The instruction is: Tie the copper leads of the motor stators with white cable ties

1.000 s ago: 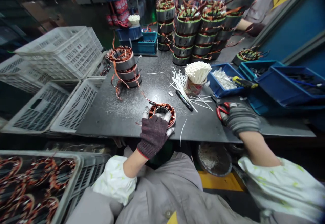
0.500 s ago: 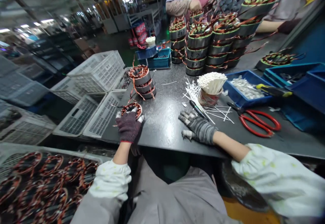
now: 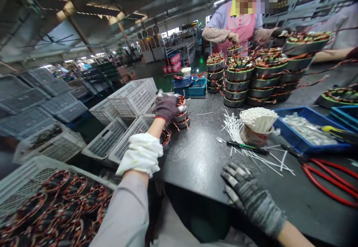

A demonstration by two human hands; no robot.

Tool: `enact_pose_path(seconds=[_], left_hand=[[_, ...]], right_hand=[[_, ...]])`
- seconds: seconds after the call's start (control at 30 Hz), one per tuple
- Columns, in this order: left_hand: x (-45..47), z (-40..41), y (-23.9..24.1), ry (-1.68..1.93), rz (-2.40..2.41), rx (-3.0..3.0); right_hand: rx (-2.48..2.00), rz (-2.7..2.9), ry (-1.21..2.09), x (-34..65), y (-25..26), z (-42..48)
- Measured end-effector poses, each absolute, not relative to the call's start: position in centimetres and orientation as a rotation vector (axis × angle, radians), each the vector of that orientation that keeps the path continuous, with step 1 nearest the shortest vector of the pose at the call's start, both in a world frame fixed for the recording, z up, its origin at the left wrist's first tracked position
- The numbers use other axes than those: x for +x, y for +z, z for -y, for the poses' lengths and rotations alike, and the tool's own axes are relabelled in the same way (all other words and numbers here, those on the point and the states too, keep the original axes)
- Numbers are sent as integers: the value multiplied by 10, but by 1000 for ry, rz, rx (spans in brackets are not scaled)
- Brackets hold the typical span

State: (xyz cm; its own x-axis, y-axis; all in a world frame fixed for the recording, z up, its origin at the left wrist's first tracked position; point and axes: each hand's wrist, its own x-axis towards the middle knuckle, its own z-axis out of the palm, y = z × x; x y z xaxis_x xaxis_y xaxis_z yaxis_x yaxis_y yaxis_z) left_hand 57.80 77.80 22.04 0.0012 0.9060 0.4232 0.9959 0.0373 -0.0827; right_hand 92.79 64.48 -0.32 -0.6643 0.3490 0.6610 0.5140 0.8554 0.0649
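Note:
My left hand, in a dark purple glove with pale fingertips, is wrapped around the top copper-wound stator of a small stack and partly covers it. Beneath it more stators of that stack show, with loose orange leads. Behind my left forearm, nearer the table's front edge, a single stator lies partly hidden. My right hand, in a grey striped glove, rests by the front edge with fingers outstretched and nothing in them. Beyond it are a green-and-black pen and scattered white ties.
Taller stacks of larger stators stand at the back, where a co-worker handles one. Right of me are red-handled scissors, a blue tray and a tub of white sticks. White crates line the left side.
My left hand has left the single stator and reached forward to the top of the small stack. My right hand stays open by the table edge. The view has tilted up and turned left.

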Motion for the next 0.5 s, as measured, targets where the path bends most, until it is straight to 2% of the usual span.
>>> enact_pose_path(seconds=[0.07,0.2,0.37,0.5], left_hand=[[587,-802,214,-217,2181,-1940],[592,-800,209,-286,2329,-1842],[611,-733,202,-405,2220,-1862],[655,-667,158,-343,1967,-2311]], right_hand=[[-694,2317,-299,930,-12,-647],[-677,2265,-318,931,-28,-657],[-592,2209,-325,931,-30,-663],[-618,2154,-275,930,-6,-661]])
